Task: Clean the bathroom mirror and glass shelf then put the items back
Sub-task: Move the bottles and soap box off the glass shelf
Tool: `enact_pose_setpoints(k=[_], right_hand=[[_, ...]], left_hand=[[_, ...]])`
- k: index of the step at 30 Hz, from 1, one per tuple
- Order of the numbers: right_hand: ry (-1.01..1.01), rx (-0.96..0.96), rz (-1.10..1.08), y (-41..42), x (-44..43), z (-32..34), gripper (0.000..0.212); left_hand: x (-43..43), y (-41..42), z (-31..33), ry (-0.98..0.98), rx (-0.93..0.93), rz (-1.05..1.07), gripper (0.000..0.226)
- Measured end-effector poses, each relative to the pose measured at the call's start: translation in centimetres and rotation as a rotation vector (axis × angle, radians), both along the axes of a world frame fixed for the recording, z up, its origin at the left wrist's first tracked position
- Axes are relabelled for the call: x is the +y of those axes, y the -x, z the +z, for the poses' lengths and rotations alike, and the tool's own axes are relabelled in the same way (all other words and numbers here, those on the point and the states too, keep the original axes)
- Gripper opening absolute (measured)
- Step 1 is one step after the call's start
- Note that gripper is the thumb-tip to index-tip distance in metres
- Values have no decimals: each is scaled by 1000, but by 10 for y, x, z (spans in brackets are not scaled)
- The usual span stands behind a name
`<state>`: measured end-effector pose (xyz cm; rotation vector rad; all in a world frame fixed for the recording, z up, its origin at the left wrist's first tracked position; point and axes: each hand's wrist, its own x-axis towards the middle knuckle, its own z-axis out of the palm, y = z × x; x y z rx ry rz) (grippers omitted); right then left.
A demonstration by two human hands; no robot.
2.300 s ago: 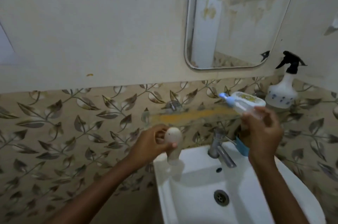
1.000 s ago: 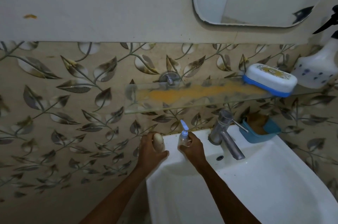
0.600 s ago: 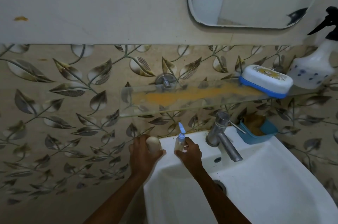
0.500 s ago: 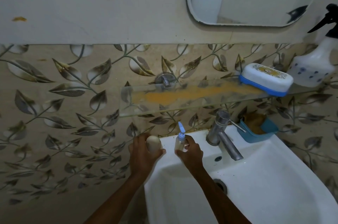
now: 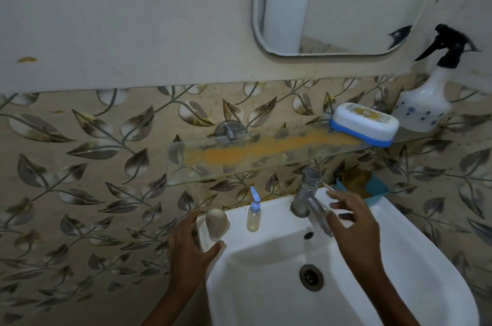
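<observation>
Beige round-topped bottle (image 5: 217,223) + small clear blue-capped pump bottle (image 5: 253,216) just let go, upright on white ceramic sink (image 5: 277,212) back-left rim | L hand (image 5: 189,248), R hand (image 5: 354,224) fingers spread, empty | orange-stained glass shelf (image 5: 239,155) half-cleared; white-blue soap box (image 5: 364,123) remains

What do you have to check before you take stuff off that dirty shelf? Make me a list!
1. Hands free: left hand and right hand hold nothing. Ok.
2. Standing upright on the sink rim: small bottle and beige bottle. Ok.
3. Emptied glass shelf: soap box and spray bottle sit at its right end. Not ok.
4. Shelf wiped: orange smear along it. Not ok.
5. Clean mirror: only its lower part shows. Cannot tell.
</observation>
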<state>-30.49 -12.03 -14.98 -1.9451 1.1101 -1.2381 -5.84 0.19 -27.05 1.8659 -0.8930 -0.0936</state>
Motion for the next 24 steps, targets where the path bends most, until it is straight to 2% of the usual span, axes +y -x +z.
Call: enact_pose_setpoints(k=[3,5,7,9,11,13,15,17,20,22,24], right_hand=[[309,82,-126,29,-25,58,20],[402,227,-201,39,-59,92,29],[357,431,-159,43,-103,111,52],[208,615,-93,45,-146,119,78],[58,666,-39,44,-173,119,96],[-56,611,29,42,-183,118,100],[-126,526,100,38,-181,115,86],[-105,416,54,36,-176,116,75],[-37,158,-54,32,-140,113,73],[-2,-36,-66,33,-99,106,73],[-51,-183,-19,34,-47,86,73]], left_hand=[[-1,2,5,-3,21,-4,84],[-2,3,8,-21,35,1,87],[-3,4,13,-49,14,1,89],[-5,4,17,-81,-21,-2,91],[-5,4,20,-95,-50,3,88],[-3,6,23,-93,-78,7,85],[-1,6,26,-90,-77,-1,85],[-1,5,30,-83,-77,-18,83],[1,2,34,-87,-56,-21,78],[2,1,36,-82,-54,-25,79],[3,1,36,-97,-51,-30,80]])
